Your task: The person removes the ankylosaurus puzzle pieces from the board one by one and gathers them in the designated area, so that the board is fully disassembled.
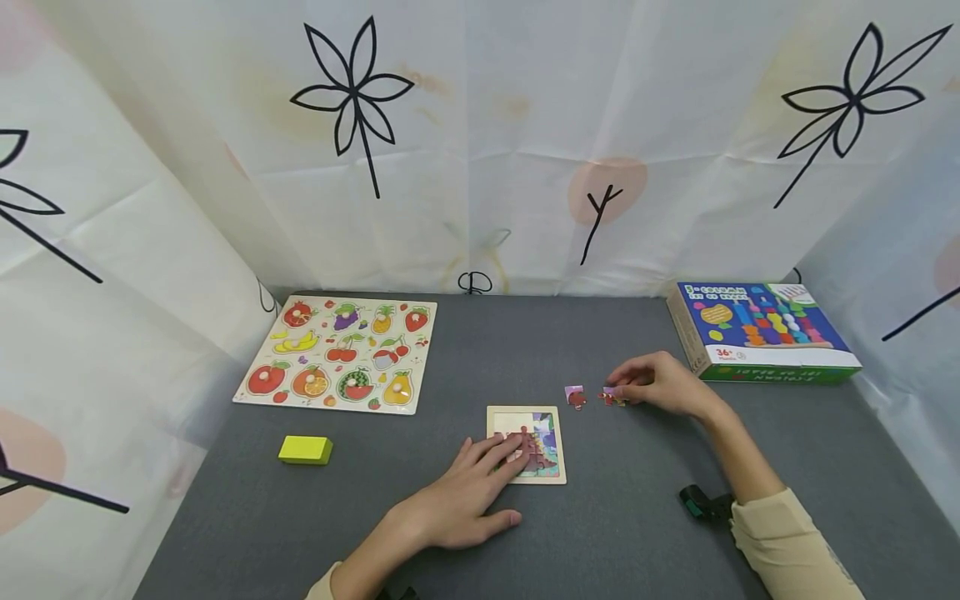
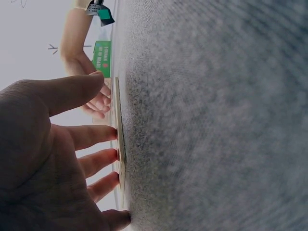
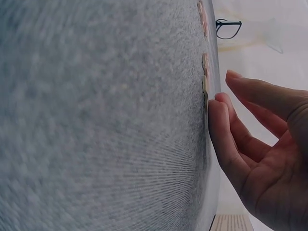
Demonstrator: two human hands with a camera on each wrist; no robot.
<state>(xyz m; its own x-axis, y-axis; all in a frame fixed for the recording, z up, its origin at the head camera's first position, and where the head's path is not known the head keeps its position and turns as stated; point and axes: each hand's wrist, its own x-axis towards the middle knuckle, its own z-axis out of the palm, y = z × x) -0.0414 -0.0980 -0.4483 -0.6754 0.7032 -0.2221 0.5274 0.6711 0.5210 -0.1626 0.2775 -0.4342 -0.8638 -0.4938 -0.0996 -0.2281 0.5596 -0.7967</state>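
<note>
My left hand (image 1: 468, 496) lies with fingers spread over a small wooden jigsaw board (image 1: 562, 477), its fingertips on the picture. Part of the picture is covered by those fingers. In the left wrist view, the fingertips (image 2: 117, 154) meet the board's edge. My right hand (image 1: 660, 385) is low over the table, fingertips at a small jigsaw piece (image 1: 610, 397) that they partly cover. Its thumb and fingers are bent but apart in the right wrist view, with a piece (image 3: 205, 89) lying flat by one fingertip. Another jigsaw piece (image 1: 575, 397) lies between that hand and the board.
A fruit puzzle board (image 1: 367, 340) lies at the back left, with a yellow-green block (image 1: 305, 450) in front of it. A colourful toy box (image 1: 772, 333) stands at the back right, beyond my right hand. Patterned white cloth (image 1: 517, 150) hangs behind the grey table.
</note>
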